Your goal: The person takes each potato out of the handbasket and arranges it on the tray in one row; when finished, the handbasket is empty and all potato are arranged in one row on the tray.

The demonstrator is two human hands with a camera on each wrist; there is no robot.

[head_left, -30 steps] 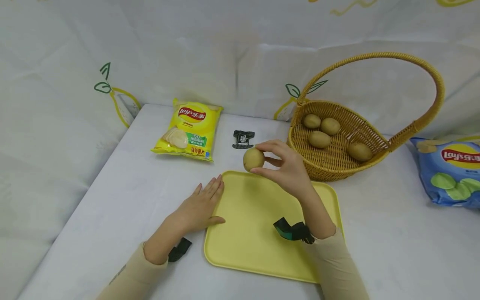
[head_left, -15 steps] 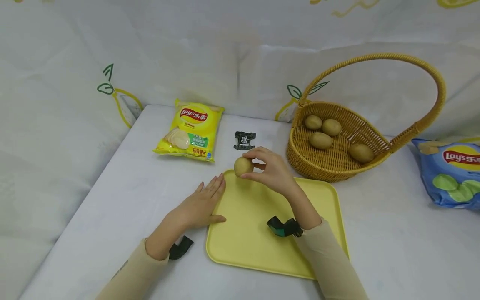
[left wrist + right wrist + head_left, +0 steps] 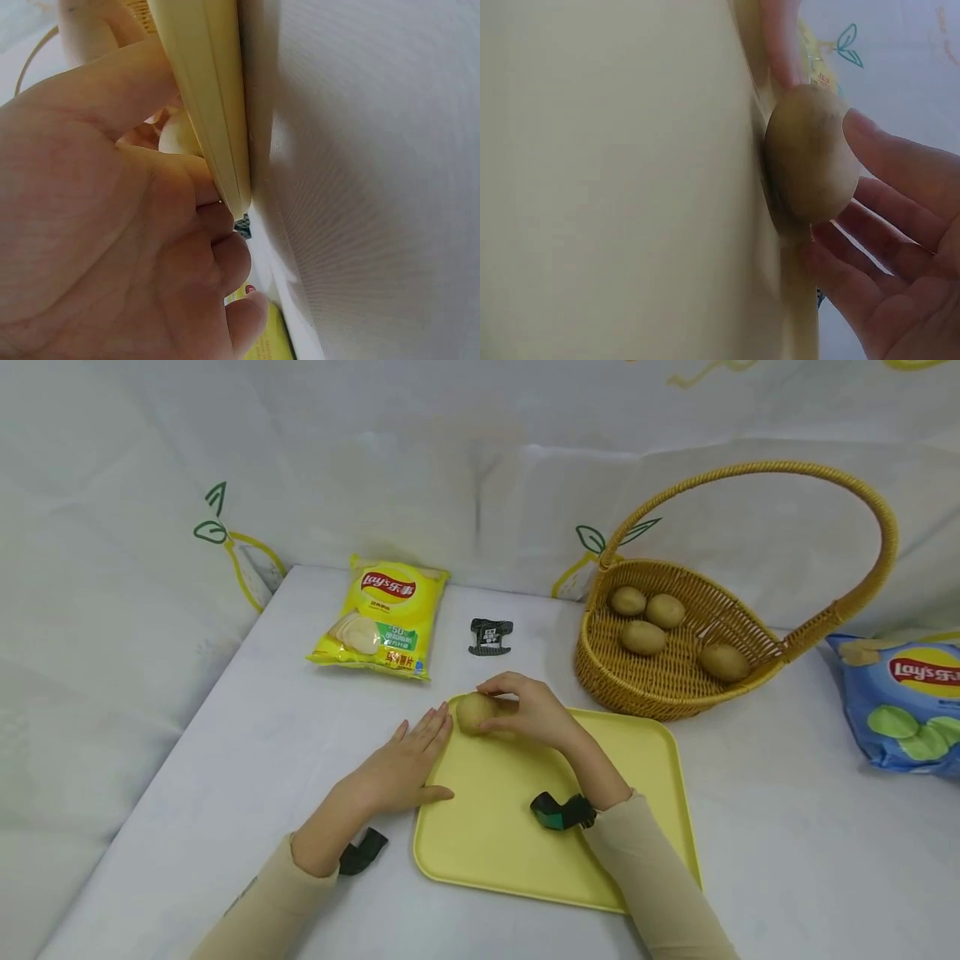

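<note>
At the far left corner of the yellow tray (image 3: 495,827), a potato (image 3: 471,713) sits low over the surface. My right hand (image 3: 528,714) holds it between thumb and fingers from the right; the right wrist view shows the thumb on the potato (image 3: 810,154) and the fingers curled below it. My left hand (image 3: 401,768) lies along the tray's left edge with its fingers straight and thumb spread over the rim. In the left wrist view the palm is against the tray's side (image 3: 214,112).
Several potatoes lie in a wicker basket (image 3: 600,681) with a tall handle, behind the tray to the right. A yellow chip bag (image 3: 382,618) is at the back left, and a blue chip bag (image 3: 900,702) at the far right. Between them lies a small black label (image 3: 491,637).
My right hand has carried the potato left and down, from above the tray's far edge to its far left corner. The left hand has stayed at the tray's edge.
</note>
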